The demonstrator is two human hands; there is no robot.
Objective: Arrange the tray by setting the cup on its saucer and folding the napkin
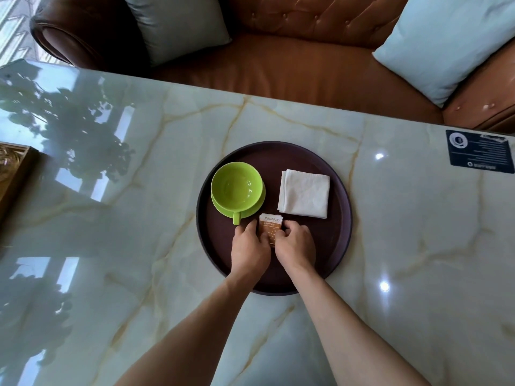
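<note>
A round dark tray (pixel 341 235) lies on the marble table. On its left side an empty green cup (pixel 236 186) stands on a green saucer (pixel 252 210), handle toward me. A white napkin (pixel 304 193), folded into a square, lies on the tray's right side. Between them, at the near middle, sits a small orange and white packet (pixel 270 224). My left hand (pixel 249 250) grips the packet's left edge and my right hand (pixel 294 246) grips its right edge, both over the tray.
A brown leather sofa (pixel 292 71) with two pale blue cushions (pixel 446 45) runs along the table's far edge. A dark blue card (pixel 480 151) lies at the table's right edge. A wooden object (pixel 14 174) sits at the left edge.
</note>
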